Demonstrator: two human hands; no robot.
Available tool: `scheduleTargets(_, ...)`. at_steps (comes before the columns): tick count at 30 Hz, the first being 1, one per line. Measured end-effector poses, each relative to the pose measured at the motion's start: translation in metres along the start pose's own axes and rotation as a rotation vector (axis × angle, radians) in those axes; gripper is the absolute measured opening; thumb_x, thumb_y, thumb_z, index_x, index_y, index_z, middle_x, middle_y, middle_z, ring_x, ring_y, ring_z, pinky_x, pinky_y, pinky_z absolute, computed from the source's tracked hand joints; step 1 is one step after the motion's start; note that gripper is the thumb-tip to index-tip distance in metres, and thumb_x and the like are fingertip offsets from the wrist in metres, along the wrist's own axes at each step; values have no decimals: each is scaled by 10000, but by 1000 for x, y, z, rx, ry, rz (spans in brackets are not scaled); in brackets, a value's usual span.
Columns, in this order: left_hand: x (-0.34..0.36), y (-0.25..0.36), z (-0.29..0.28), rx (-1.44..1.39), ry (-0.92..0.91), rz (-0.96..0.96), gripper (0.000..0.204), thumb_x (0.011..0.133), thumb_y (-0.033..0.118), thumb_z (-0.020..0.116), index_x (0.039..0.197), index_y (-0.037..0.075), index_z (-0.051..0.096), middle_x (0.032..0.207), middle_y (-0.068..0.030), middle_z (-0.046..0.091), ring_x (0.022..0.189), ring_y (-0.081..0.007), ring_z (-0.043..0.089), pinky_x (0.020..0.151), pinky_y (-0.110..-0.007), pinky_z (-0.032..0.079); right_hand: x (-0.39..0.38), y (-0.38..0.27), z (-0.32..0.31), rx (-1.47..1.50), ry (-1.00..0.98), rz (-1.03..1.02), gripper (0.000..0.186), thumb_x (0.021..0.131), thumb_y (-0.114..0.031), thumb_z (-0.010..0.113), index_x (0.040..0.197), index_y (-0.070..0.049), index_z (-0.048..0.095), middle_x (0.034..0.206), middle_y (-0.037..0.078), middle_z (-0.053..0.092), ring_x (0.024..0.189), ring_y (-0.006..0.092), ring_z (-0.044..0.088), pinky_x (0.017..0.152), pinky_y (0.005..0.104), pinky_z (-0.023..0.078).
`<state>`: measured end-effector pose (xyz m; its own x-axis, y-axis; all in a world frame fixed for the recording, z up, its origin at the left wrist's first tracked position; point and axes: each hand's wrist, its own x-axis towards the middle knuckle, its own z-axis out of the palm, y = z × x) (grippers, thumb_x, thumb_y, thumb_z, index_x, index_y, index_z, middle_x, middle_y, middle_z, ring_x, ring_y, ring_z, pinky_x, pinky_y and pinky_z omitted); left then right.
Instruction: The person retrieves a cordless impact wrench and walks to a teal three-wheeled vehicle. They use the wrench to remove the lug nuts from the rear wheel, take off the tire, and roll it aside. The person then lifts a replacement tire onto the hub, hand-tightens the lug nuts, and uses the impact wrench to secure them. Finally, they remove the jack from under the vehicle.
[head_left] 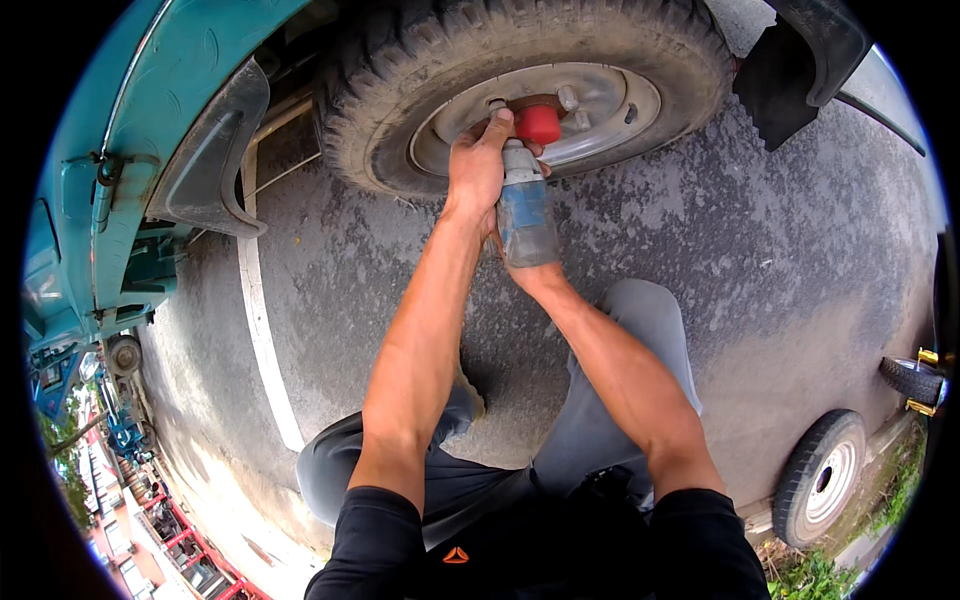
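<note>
A power wrench (527,215) with a grey and blue body, seemingly an impact wrench, is held up against a truck wheel. My left hand (474,178) is wrapped round its front end, thumb stretched toward the wheel nuts. Mostly hidden behind the tool, my right hand (530,277) grips it from below and the right. The wheel has a silver steel rim (600,138), a red hub cap (539,124) and a dusty, heavy-treaded tyre (378,122). The tool's nose lies just left of the red cap; its contact with a nut is covered by my fingers.
A teal truck body (125,100) with a dark mudguard (212,150) rises at left. Another black flap (800,75) hangs at upper right. A loose wheel (820,478) with a white rim stands at lower right. My bent knees (645,320) are below the tool, over grey asphalt.
</note>
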<state>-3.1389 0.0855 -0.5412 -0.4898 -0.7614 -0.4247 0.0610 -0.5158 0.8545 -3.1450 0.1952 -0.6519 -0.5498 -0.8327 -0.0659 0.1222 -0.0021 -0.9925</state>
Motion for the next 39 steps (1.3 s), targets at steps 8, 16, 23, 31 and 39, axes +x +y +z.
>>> scheduleTargets(8,-7,-3,-1,-73,-61,-51,416,1105,364,480,1221,-25,573,905,-189,717,644,-295,704,613,-424,600,-8,12,-2,602,36,156,291,1111,-188,516,1380,-84,555,1147,-13,576,1013,69,566,860,256,516)
scheduleTargets(16,-4,-14,-8,-259,-129,-87,418,1102,346,410,1266,-10,556,1070,-218,705,846,-331,721,754,-483,609,-45,10,-35,75,-42,186,407,1028,-283,672,1341,-36,592,1209,138,660,1122,243,640,935,406,530)
scheduleTargets(23,1,-12,-3,-240,-62,-40,457,1081,391,546,1234,-40,563,1054,-207,697,898,-331,703,784,-452,592,-53,-19,-59,-374,-71,96,500,1002,-403,702,1307,-16,621,1195,177,687,1126,294,663,943,471,542)
scheduleTargets(31,18,-22,-6,-245,-17,-35,397,1064,382,515,1122,1,614,854,-121,680,743,-260,666,731,-438,560,-32,-38,-66,-334,76,-28,467,977,-368,747,1266,-15,648,1177,166,706,1082,283,681,926,451,551)
scheduleTargets(39,14,-15,-1,-123,-83,-82,446,1043,446,540,1120,21,651,811,-73,659,710,-236,617,717,-430,538,-6,-34,-81,-136,164,-78,369,922,-180,797,1210,8,663,1083,116,716,978,239,674,872,408,548)
